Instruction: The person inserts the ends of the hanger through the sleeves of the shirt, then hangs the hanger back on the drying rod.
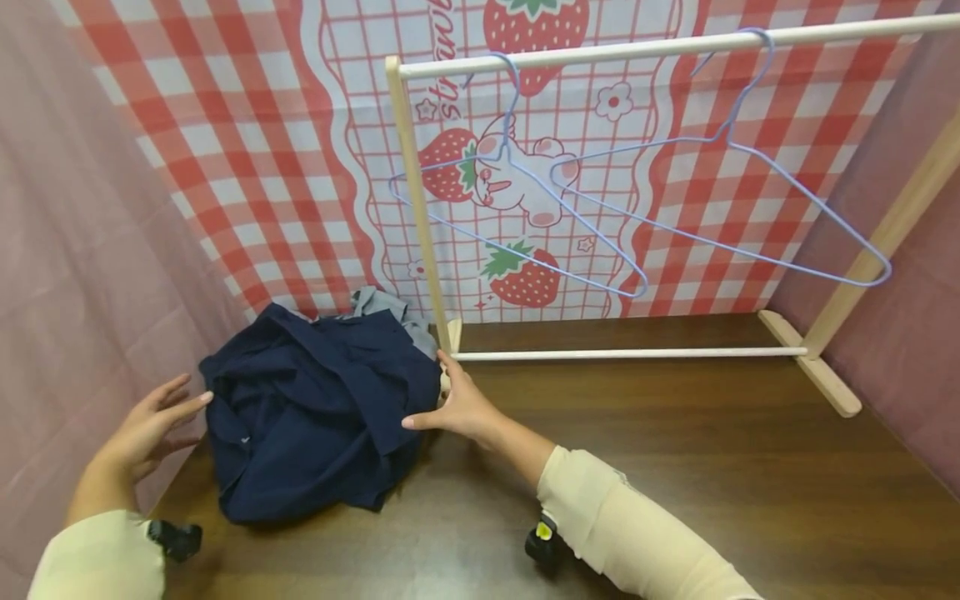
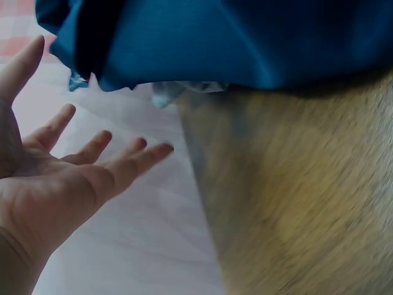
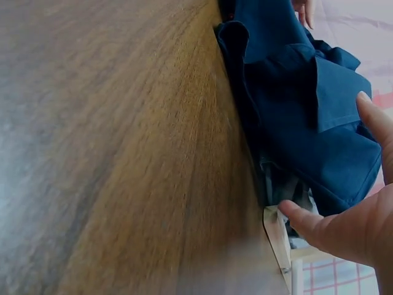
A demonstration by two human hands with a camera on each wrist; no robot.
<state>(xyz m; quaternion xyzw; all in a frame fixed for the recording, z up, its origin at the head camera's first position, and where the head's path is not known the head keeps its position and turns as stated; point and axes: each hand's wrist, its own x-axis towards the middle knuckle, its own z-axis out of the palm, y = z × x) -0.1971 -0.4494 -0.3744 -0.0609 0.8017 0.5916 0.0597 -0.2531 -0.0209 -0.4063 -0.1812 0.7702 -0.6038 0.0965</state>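
A crumpled navy blue garment (image 1: 315, 417) lies in a heap on the left of the wooden table, its exact kind hidden by the folds. Grey cloth (image 1: 381, 302) peeks out behind it. My left hand (image 1: 142, 433) is at the heap's left side with fingers spread; in the left wrist view this hand (image 2: 67, 172) is apart from the navy fabric (image 2: 184, 43). On the right side is my right hand (image 1: 468, 408), thumb and fingers held wide. The right wrist view shows that hand (image 3: 353, 230) beside the fabric (image 3: 301, 117), holding nothing; whether it touches is unclear.
A wooden rack with a white top rail (image 1: 622, 52) stands behind and to the right. Two lilac wire hangers, one left (image 1: 573, 208) and one right (image 1: 802, 187), hang from it. The rack's left post (image 1: 420, 208) rises close to the heap. Pink curtains (image 1: 97, 208) flank the table.
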